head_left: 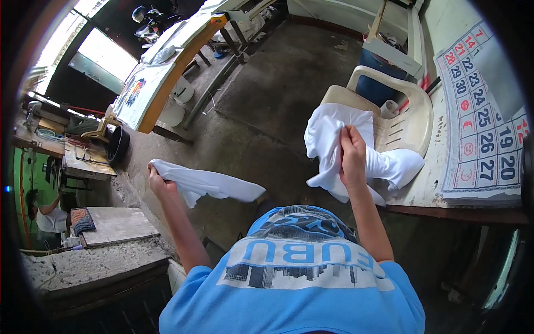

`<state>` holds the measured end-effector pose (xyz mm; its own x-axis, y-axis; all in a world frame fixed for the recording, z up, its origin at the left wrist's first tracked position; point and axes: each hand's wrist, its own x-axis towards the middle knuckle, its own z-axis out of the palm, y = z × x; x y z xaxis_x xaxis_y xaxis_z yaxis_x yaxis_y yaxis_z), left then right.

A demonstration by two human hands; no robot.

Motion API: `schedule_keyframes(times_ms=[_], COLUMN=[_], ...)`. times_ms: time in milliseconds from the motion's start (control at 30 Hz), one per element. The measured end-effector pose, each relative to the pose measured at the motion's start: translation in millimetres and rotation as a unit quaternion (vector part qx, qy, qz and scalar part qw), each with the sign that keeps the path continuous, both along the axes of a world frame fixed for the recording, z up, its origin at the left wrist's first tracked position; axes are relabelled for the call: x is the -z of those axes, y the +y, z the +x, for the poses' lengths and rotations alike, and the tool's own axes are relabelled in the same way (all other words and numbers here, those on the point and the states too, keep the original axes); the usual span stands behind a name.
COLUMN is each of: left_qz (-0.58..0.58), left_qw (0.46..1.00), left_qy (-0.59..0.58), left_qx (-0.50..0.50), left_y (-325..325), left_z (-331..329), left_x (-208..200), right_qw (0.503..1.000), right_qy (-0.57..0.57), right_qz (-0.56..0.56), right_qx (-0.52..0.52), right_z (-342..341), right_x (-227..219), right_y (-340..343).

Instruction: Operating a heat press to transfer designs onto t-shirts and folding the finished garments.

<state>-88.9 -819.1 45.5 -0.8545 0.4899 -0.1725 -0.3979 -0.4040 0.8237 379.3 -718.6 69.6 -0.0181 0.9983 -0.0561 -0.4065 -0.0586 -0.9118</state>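
Note:
My left hand [161, 183] is closed on one end of a white cloth [214, 182], which hangs in the air over the floor and stretches to the right. My right hand [353, 157] pinches a second white cloth [322, 133], bunched and draped at the front of a cream plastic chair [417, 92]. Part of that fabric spreads over the seat's near side. Whether the pile by my right hand is one piece or several, I cannot tell. Between the two hands the cloths do not touch.
To the right stands a white-topped table [436, 172] with a large calendar [484, 122]. A long orange-edged table [161, 94] bears printed fabric, with white buckets [172, 111] beneath. A rough concrete counter [105, 267] is near left; a person [51, 217] is beyond it.

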Motion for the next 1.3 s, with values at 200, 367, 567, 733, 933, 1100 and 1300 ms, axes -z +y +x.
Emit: schedule_keyframes(times_ms=[200,367,567,733,933,1100,1300], left_qz=[-0.039,-0.053,-0.061,-0.055,-0.079,-0.066,-0.025], left_qw=[0.999,0.998,0.998,0.989,0.974,0.949,0.825], left_qy=[0.015,0.004,0.007,0.015,0.113,0.145,0.088], left_qx=[-0.031,-0.037,0.005,0.134,0.182,0.271,0.557], left_y=[-7.6,-10.2,-4.8,33.0,75.3,123.1,131.5], left_z=[16.4,15.6,13.1,29.5,64.0,179.9,378.0], left_x=[-12.9,-11.4,-4.2,5.8,6.1,8.8,3.6], right_qw=[0.995,0.991,0.956,0.866,0.818,0.859,0.832], right_qy=[0.089,0.004,-0.152,-0.349,-0.461,-0.352,-0.432], right_qz=[0.021,0.026,-0.065,-0.103,-0.066,-0.221,-0.199], right_qx=[0.045,0.133,0.242,0.343,0.338,0.298,0.285], right_z=[23.1,115.4,245.8,347.9,281.4,246.5,245.7], right_x=[-42.4,1.7,90.0,184.2,192.6,212.6,250.8], right_y=[25.3,46.9,45.9,-3.2,-85.7,-154.9,-201.2])
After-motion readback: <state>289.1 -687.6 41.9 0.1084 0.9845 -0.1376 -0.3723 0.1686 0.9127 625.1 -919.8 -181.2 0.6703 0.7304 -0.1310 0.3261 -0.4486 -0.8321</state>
